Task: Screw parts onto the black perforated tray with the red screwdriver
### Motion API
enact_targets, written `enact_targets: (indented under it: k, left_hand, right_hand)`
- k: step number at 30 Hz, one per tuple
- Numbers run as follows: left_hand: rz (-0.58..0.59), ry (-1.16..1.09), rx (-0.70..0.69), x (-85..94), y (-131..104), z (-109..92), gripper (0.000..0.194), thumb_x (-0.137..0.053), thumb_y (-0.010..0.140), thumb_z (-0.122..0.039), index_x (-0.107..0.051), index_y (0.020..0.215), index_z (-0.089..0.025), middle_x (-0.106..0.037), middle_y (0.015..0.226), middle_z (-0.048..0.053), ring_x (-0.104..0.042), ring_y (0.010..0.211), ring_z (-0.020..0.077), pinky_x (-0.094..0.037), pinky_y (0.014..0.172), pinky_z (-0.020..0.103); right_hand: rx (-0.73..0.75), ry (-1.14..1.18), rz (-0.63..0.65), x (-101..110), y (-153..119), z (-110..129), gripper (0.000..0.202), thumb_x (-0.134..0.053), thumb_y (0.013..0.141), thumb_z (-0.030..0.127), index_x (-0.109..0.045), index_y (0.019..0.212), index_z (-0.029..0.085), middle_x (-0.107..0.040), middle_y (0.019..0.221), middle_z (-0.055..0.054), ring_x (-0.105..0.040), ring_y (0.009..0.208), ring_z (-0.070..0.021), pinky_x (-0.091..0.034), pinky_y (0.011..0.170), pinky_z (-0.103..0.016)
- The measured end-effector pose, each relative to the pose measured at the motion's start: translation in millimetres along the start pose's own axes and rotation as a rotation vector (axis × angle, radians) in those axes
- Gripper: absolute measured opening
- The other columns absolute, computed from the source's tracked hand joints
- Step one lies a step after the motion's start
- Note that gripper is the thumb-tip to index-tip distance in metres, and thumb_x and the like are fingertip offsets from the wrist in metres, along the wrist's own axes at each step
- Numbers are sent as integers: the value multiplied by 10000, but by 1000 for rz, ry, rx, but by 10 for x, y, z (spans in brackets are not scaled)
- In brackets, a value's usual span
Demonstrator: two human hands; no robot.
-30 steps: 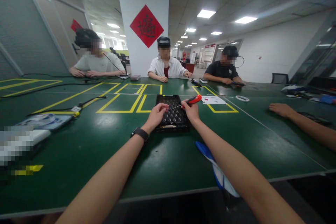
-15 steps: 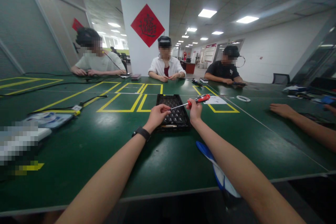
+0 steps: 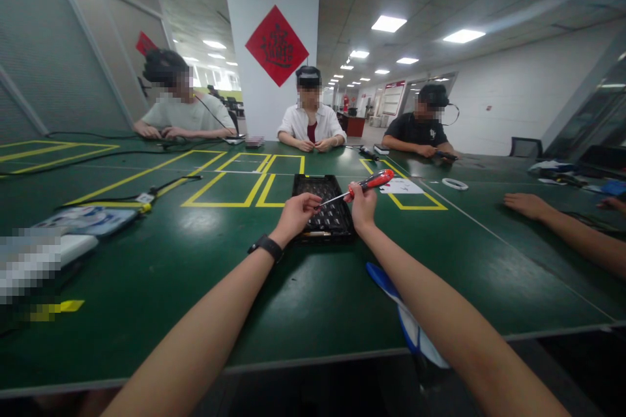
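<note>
My right hand (image 3: pixel 362 207) is closed around a screwdriver (image 3: pixel 376 180) with a red and black handle. Its thin metal shaft slopes down leftward to the fingertips of my left hand (image 3: pixel 297 215). Those fingers are pinched together at the shaft's tip; whatever lies between them is too small to make out. A dark watch sits on my left wrist. Beneath both hands a black tool case (image 3: pixel 327 189) lies open on the green table, with rows of small bits inside. My left hand covers part of its near left side.
Yellow tape outlines (image 3: pixel 220 205) mark the table. By my right forearm lies a blue and white object (image 3: pixel 386 283). A paper sheet (image 3: pixel 405 186) and a white ring (image 3: pixel 454 184) are further right. Another person's hand (image 3: pixel 528 205) rests at right; three people sit opposite.
The screwdriver handle has risen slightly, so its shaft slopes more steeply toward my left fingertips. Both hands stay almost in place above the case.
</note>
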State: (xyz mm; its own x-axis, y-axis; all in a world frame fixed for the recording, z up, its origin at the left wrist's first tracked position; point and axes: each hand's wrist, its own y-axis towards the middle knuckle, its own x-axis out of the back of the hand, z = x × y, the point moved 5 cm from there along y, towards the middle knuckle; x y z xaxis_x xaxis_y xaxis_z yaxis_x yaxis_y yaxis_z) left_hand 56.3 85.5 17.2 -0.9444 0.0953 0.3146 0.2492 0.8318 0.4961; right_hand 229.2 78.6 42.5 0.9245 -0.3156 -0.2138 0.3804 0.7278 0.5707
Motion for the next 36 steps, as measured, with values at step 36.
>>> enact_targets:
  k: [36]
  left_hand:
    - [63, 151, -2, -6, -14, -6, 369, -451, 607, 15, -641, 897, -111, -689, 810, 58, -633, 738, 137, -503, 679, 241]
  right_hand:
    - [60, 17, 291, -231, -83, 204, 289, -423, 809, 447, -484, 899, 178, -603, 702, 0, -489, 476, -77, -417, 512, -217]
